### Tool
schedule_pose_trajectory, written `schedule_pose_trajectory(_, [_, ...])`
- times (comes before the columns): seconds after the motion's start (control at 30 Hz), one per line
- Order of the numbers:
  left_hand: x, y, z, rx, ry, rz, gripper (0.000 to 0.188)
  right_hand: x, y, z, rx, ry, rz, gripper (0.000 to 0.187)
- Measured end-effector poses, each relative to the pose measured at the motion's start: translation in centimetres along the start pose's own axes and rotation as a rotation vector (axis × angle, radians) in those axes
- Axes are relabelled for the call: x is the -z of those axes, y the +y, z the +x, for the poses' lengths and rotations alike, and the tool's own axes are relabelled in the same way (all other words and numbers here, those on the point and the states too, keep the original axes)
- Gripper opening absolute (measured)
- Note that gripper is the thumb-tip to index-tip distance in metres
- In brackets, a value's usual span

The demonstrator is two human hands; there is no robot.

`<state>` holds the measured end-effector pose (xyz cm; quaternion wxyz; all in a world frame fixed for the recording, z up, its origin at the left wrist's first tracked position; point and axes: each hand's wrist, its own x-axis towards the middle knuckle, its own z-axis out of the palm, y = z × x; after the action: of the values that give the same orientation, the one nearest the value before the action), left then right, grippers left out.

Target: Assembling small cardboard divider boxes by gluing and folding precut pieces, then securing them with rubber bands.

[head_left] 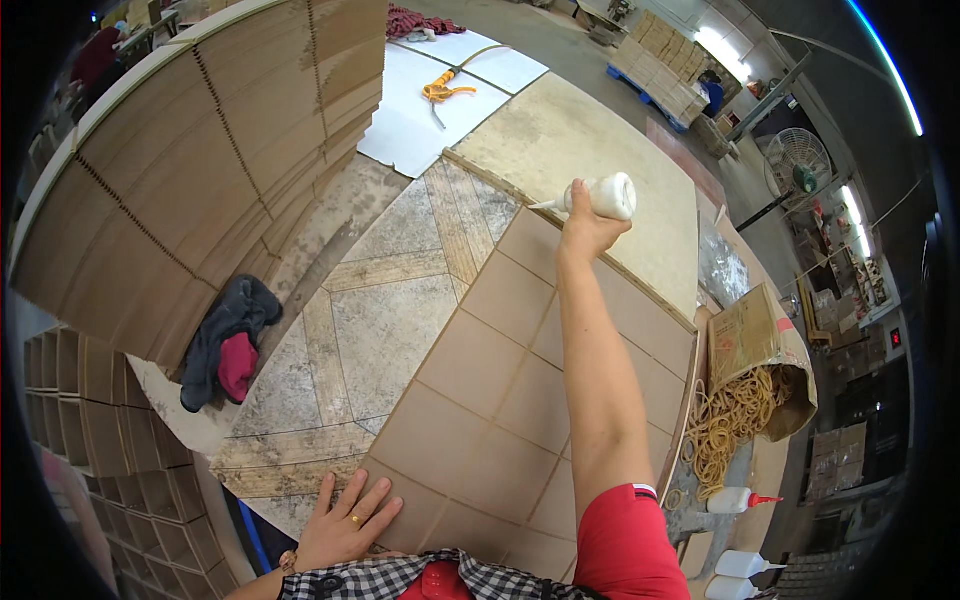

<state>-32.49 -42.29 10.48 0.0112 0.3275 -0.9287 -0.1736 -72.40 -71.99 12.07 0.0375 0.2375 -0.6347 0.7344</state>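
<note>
My right hand (592, 236) is wrapped round a white squeeze bottle (612, 196). The bottle is tipped on its side, its thin nozzle pointing left above the far edge of a brown cardboard sheet (490, 365). Paler lines divide that sheet into a grid of squares. My left hand (345, 520) lies flat, fingers spread, at the sheet's near left corner, partly on the patterned table top (385, 325). Whether the nozzle touches anything cannot be made out.
Tall stacked cardboard (250, 120) stands at the left, with dark cloth (228, 325) beside it. An orange air gun (440, 90) lies at the far side. Rubber bands (735, 415) spill from a carton (745, 330) at right, near a red-tipped bottle (730, 500). A wooden strip (560, 232) borders the sheet.
</note>
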Motion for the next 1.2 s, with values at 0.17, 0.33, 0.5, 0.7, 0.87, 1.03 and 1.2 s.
schedule_pose_trajectory(0.17, [-0.1, 0.0, -0.1, -0.006, 0.007, 0.043, 0.073, -0.1, 0.0, 0.0, -0.011, -0.027, -0.01, 0.075])
schedule_pose_trajectory(0.33, [-0.1, -0.1, -0.1, -0.011, -0.005, 0.066, 0.072, -0.2, 0.8, 0.2, 0.027, -0.085, 0.041, 0.075])
schedule_pose_trajectory(0.5, [-0.1, -0.1, -0.2, -0.014, -0.008, 0.101, 0.07, -0.3, 1.5, 0.7, 0.1, -0.137, 0.112, 0.074])
schedule_pose_trajectory(0.7, [-0.2, -0.1, -0.2, -0.021, -0.009, 0.136, 0.068, -0.1, 1.8, 1.6, 0.08, -0.142, 0.071, 0.073])
schedule_pose_trajectory(0.87, [0.2, 0.0, 0.0, 0.0, -0.025, 0.08, 0.067, 0.5, 2.6, 2.4, 0.045, -0.137, 0.078, 0.067])
schedule_pose_trajectory(1.03, [-0.1, 0.0, -0.2, -0.001, 0.008, 0.058, 0.067, 1.1, 3.1, 2.9, 0.042, -0.094, 0.136, 0.067])
schedule_pose_trajectory(1.2, [0.0, 0.0, -0.1, 0.004, 0.0, 0.028, 0.068, 2.9, 2.7, 4.1, 0.01, -0.111, 0.127, 0.065])
